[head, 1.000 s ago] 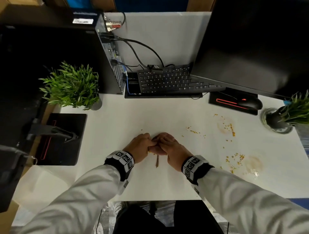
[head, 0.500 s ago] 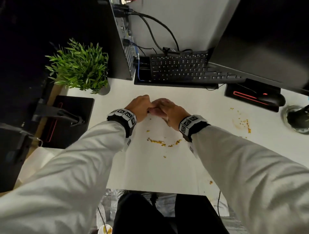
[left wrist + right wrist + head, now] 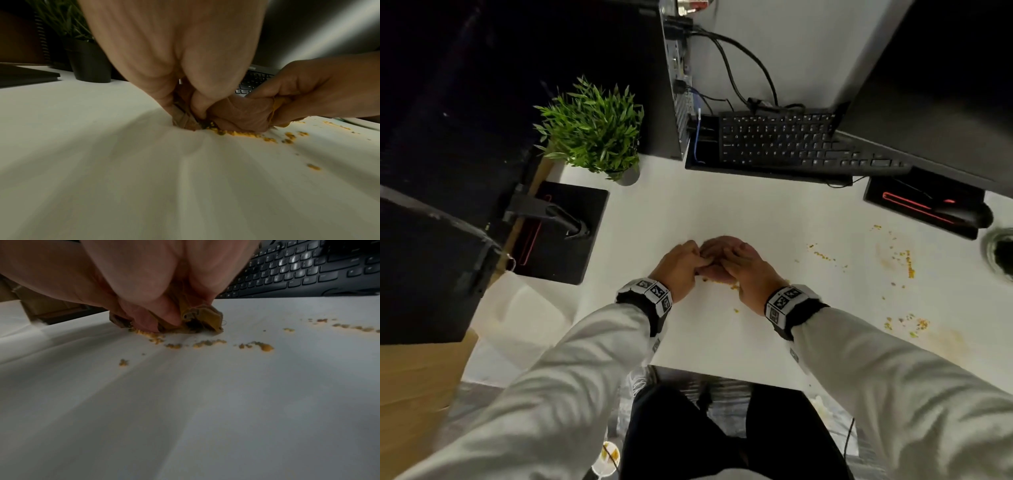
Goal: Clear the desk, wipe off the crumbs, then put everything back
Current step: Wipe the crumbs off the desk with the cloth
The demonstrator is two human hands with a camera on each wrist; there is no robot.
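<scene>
Dim light here, the white desk (image 3: 774, 212) catching a soft sheen. Behind its far edge rises a pale grey partition wall (image 3: 808, 51). Past the left edge sits light wooden furniture (image 3: 410, 377), and below the near edge a grey floor (image 3: 479, 401) shows, mostly in shadow.

Right plant pot (image 3: 1001, 251) (frame-cut), brown wad (image 3: 202, 318) mostly under fingers.

Bench (image 3: 774, 212): white, smooth, matt. Crumbs (image 3: 209, 342): orange-yellow, granular, rough. Cloth (image 3: 202, 318): ochre fabric, creased, soft-looking. Keyboard (image 3: 791, 140): black plastic, keys slightly glossy. Plant (image 3: 592, 126): green leaves, material cannot be told.
</scene>
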